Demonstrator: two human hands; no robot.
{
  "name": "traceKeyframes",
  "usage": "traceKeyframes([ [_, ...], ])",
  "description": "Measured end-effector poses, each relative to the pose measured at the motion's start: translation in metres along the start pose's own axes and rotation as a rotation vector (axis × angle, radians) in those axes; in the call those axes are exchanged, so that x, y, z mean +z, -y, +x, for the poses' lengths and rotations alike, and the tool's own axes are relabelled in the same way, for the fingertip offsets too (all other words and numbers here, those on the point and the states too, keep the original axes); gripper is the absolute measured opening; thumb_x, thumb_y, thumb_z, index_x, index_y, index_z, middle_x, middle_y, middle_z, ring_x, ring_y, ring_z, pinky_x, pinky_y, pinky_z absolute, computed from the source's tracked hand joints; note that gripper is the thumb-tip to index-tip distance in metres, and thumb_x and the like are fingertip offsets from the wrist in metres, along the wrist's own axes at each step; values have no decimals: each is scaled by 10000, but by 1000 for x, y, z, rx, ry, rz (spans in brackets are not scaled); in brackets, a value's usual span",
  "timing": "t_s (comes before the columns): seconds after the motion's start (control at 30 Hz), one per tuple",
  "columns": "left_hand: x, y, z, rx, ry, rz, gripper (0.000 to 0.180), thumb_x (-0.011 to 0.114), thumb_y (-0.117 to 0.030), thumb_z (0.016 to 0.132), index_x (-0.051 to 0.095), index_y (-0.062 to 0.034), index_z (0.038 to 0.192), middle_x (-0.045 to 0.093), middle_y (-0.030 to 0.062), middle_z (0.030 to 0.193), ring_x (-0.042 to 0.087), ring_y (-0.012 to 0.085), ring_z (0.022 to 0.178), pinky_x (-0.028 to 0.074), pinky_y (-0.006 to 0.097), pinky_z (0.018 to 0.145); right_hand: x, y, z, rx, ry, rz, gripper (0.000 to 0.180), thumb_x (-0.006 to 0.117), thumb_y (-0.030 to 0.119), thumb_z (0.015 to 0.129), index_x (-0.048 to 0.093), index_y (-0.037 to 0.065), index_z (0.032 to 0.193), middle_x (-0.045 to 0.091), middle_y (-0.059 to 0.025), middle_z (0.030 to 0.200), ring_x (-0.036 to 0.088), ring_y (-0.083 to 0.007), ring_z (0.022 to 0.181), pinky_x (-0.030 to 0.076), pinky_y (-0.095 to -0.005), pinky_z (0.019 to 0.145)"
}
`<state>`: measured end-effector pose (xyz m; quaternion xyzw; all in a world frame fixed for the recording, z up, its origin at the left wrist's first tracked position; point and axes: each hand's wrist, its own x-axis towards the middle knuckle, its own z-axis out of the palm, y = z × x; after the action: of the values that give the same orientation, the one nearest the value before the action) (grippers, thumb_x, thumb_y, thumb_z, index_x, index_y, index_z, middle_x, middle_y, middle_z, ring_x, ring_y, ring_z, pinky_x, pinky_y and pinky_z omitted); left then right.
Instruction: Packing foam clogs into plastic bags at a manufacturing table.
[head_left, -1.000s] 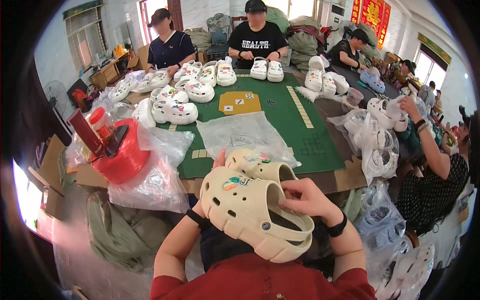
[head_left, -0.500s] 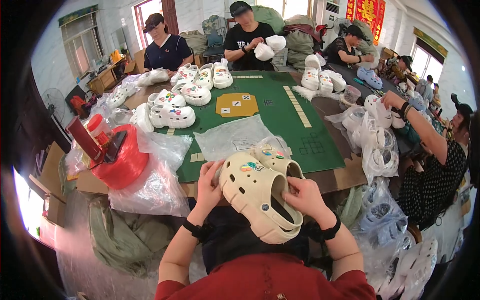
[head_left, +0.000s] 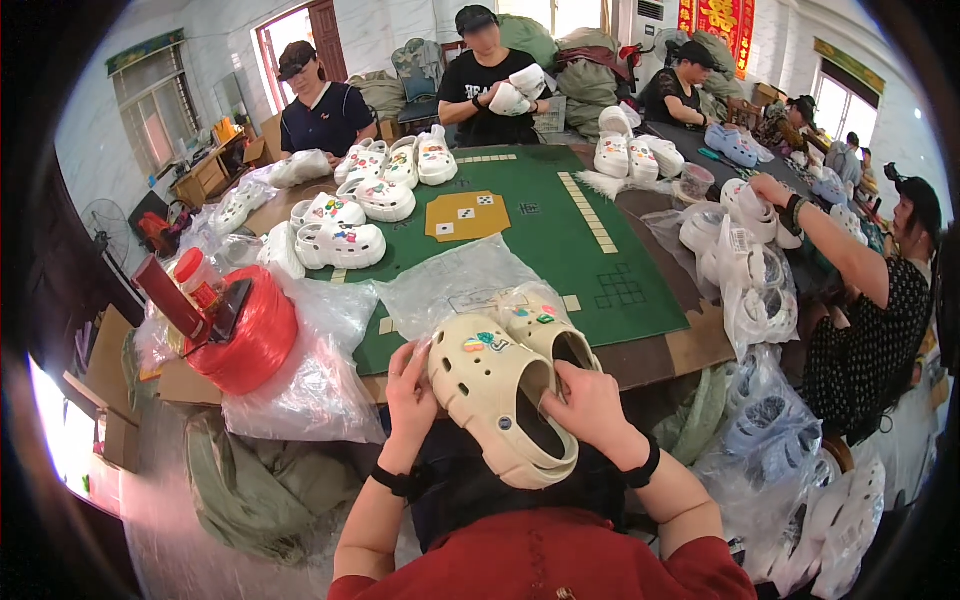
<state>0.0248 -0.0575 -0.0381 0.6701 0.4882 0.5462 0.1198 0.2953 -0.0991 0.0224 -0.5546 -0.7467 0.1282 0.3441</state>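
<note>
At the near edge of our brown table (head_left: pixel 672 352), we have a pair of beige clogs (head_left: pixel 472 372), toes by a clear plastic bag (head_left: pixel 445 280). Our right hand (head_left: pixel 588 402) pinches the nearer clog's opening; our left hand (head_left: pixel 410 393) lies along its side, whether gripping we cannot tell. White clogs (head_left: pixel 340 245) line the green mat's (head_left: pixel 640 290) left side, near a red spool (head_left: pixel 258 340); stuffed sacks (head_left: pixel 592 95) crowd the far wall.

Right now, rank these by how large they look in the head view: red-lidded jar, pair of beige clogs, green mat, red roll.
1. Green mat
2. Pair of beige clogs
3. Red roll
4. Red-lidded jar

Nearness to the camera may enlarge the clogs.
</note>
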Motion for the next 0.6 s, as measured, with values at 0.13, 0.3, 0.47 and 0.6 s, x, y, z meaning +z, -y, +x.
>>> traceKeyframes([
  [0.13,-2,4,-10,152,-121,255,417,637,106,803,684,-73,1178,538,154,1311,646,233,802,534,334,707,4,3,3,-13,-15,-23,246,652,270,805,573,39,827,607,-164,630,627,-383,614,490,-476,554],
  [0.3,-6,10,-15,246,-177,247,402,610,139,802,661,-32,1162,510,179,1319,616,235,754,517,335,672,9,5,7,-19,-35,-14,241,666,262,790,602,44,870,601,-141,626,622,-364,602,486,-450,548],
  [0.47,-12,-5,-15,198,-64,227,423,560,147,820,613,-2,1212,447,211,1365,576,260,807,499,357,736,25,6,12,-1,-77,-33,257,678,251,785,632,52,942,601,-117,631,622,-342,598,481,-435,542],
  [0.6,-2,-11,-24,195,-34,254,458,551,133,818,605,-18,1247,455,197,1358,559,292,879,484,383,816,46,15,29,4,-158,-59,236,661,244,811,588,38,902,636,-150,680,641,-368,625,497,-471,564],
])
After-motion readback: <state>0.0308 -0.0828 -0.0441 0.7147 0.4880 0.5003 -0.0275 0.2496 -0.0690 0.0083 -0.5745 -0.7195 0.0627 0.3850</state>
